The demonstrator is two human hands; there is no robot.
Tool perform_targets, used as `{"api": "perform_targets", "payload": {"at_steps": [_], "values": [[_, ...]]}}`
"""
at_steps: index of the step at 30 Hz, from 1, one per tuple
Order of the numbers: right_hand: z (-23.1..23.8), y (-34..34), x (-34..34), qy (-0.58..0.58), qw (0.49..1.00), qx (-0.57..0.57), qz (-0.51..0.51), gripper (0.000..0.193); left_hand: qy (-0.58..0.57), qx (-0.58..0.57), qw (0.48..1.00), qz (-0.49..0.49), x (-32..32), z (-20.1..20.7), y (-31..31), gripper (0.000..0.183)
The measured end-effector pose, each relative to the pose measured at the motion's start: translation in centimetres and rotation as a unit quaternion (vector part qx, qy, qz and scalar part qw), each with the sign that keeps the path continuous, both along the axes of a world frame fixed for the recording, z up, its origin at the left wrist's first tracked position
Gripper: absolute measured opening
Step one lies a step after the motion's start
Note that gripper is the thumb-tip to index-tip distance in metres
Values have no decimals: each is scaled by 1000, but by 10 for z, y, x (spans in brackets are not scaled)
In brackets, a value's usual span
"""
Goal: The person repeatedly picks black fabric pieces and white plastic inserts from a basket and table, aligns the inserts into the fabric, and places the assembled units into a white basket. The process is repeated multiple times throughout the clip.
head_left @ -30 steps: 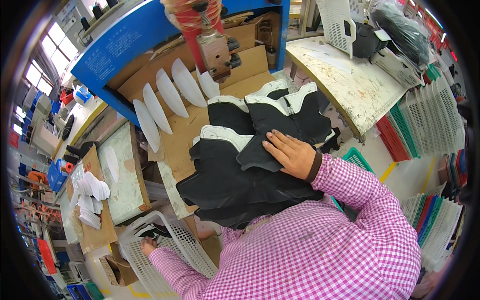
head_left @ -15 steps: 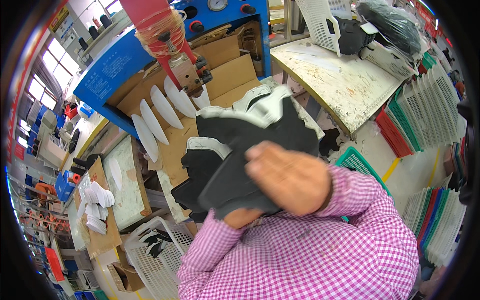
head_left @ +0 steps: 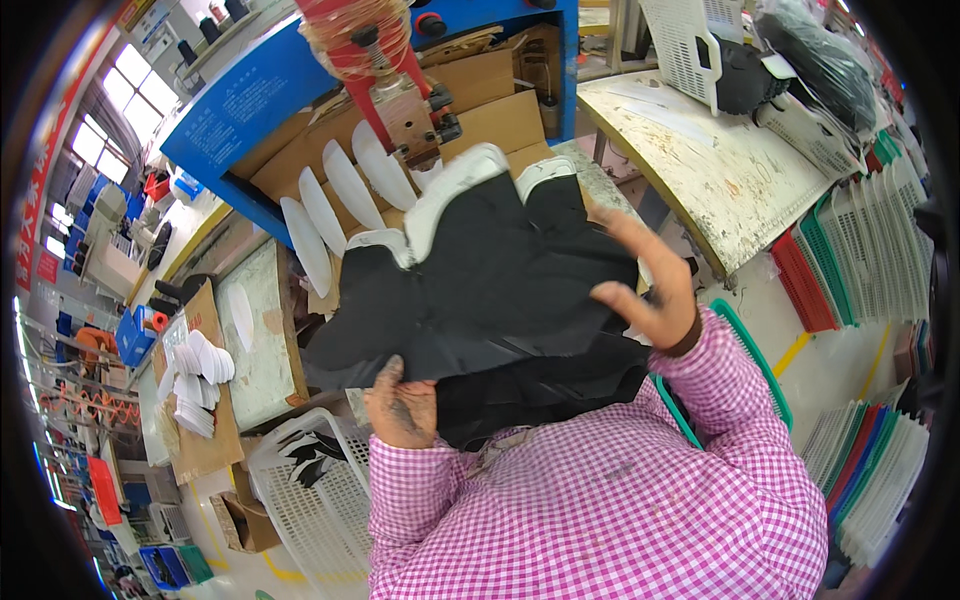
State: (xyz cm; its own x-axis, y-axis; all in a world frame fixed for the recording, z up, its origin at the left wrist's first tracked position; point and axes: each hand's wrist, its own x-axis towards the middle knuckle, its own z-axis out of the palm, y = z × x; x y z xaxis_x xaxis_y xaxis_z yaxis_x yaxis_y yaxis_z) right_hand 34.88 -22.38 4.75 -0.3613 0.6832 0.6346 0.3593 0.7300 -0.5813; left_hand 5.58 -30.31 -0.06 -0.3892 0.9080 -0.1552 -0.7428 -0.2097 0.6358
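A black shoe upper [head_left: 490, 280] with a white curved edge is spread flat in front of my chest. My left hand [head_left: 402, 408] grips its lower left edge, thumb on top and the other fingers partly hidden beneath. At the right edge my right hand [head_left: 655, 285] has thumb and fingers apart, close to or touching the material. More black pieces [head_left: 540, 390] lie under the upper, toward my body. Other white-edged parts show behind it, at its left and right. Beyond hangs the red machine arm [head_left: 385, 80] with its metal head [head_left: 408, 125].
Several white curved pieces [head_left: 352, 184] stand in a row by the blue machine cabinet [head_left: 230, 125]. To the left, white cut pieces [head_left: 200, 365] lie on cardboard. A white basket [head_left: 320, 510] stands lower left, a green basket [head_left: 765, 370] by my right arm. A worn table [head_left: 700, 150] stands right.
My right hand has moved from over the middle of the pieces to their right edge and opened. The upper now lies spread wider. My left hand has come into view at the lower left.
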Motion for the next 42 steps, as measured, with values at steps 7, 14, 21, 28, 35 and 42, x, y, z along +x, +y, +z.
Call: {"api": "perform_targets", "payload": {"at_steps": [7,14,21,28,35,42], "values": [[-37,34,2,275,802,-458,268,50,-28,21,999,-13,-12,-4,36,30],[-22,74,-40,281,816,-494,105,28,-15,19,997,70,-40,8,59,39],[-10,133,-79,294,784,-530,130,16,21,19,986,167,-86,13,90,43],[-6,164,-86,294,780,-534,142,10,61,34,982,174,-105,25,88,48],[-21,127,-28,322,781,-520,127,16,40,-18,995,91,-89,23,65,42],[-20,99,48,356,805,-474,-10,23,209,-8,976,-61,-52,17,100,34]]}}
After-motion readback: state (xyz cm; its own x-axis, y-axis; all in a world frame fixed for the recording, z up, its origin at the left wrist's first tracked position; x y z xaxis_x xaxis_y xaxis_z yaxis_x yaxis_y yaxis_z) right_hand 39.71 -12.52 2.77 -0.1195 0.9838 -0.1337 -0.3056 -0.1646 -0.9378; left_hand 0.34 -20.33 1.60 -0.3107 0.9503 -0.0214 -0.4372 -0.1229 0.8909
